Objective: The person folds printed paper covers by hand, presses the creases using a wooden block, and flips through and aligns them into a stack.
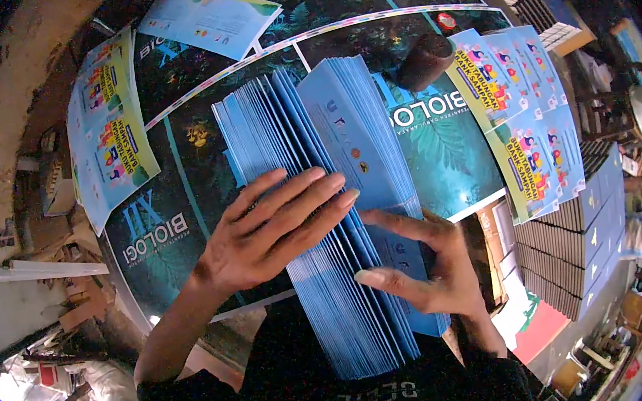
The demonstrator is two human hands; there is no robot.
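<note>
A long row of blue folded booklets [330,286] stands on edge, packed side by side, with spines and page edges showing. My left hand [273,225] lies across the top of the row, fingers stretched out. At the row's right side is my right hand [437,263], its thumb and index finger spread apart and touching or close to the booklet edges; its other fingers are partly hidden. Beside the row, a second blue booklet stack [353,130] leans over with printed covers facing up, running partly under my right hand.
Large dark printed sheets [210,146] cover the table. Colourful booklet covers lie left [114,128] and right [520,121], with a pale sheet [212,20] farther back. A dark brown rounded block [425,60] sits near the right covers. Bound book stacks [575,232] stand beyond the table's right edge.
</note>
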